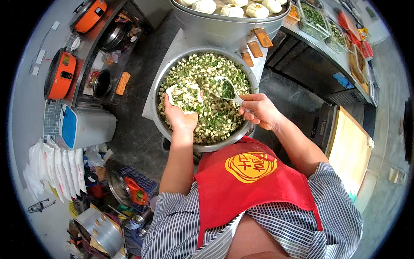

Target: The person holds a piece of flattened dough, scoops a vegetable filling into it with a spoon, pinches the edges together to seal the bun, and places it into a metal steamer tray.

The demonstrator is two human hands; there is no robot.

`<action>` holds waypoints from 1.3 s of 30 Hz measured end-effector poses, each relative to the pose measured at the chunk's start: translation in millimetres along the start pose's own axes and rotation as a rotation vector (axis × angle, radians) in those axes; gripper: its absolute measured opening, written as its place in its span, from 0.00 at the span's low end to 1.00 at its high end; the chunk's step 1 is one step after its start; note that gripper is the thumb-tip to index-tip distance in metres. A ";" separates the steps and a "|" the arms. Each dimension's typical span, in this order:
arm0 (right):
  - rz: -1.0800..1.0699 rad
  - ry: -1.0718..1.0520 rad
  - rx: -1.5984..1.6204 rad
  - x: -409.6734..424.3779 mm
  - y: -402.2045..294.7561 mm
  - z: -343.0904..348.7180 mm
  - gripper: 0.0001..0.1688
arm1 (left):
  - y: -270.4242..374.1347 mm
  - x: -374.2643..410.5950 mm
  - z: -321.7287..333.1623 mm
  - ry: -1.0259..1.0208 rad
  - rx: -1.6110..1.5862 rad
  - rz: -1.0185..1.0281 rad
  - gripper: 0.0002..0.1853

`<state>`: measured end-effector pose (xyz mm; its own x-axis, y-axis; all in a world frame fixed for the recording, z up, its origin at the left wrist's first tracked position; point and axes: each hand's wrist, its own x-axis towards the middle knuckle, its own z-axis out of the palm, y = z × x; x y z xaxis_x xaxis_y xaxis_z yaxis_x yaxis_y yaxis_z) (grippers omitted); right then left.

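My left hand (181, 116) cups a dough wrapper (171, 95) heaped with filling of pale diced cubes and chopped greens. In my right hand (260, 110) is the handle of a white spoon (237, 98); its bowl, with some green bits in it, is low over the filling. Both hands are above a wide metal basin (156, 106) of the same chopped filling (220, 128). Beyond the basin stands a round metal steamer (210, 29), with several white filled buns (232, 10) on its top tier.
Wooden tags (255, 49) hang off the steamer's side. On the right, a counter holds clear containers of chopped vegetables (312, 19); nearer is a wooden board (349, 145). Orange electric cookers (61, 74), a grey bin (93, 126) and white sacks (58, 168) line the left.
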<state>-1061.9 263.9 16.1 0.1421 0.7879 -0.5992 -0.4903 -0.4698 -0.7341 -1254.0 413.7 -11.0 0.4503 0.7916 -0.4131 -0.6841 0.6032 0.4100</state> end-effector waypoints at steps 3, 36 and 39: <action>-0.197 0.078 -0.145 -13.2 -7.1 22.3 0.27 | -9.8 2.7 9.1 0.065 0.028 0.030 0.28; -0.375 0.007 -0.249 43.5 -41.8 14.4 0.35 | -33.9 -9.6 3.8 -0.154 -0.187 -0.283 0.29; -0.230 0.109 -0.285 50.2 -39.7 10.3 0.23 | -33.1 -15.4 13.2 -0.115 -0.176 -0.295 0.29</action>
<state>-1044.2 326.2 18.5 0.3184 0.8460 -0.4276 -0.1788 -0.3894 -0.9035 -1230.8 382.8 -7.5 0.6980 0.5977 -0.3945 -0.5989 0.7892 0.1361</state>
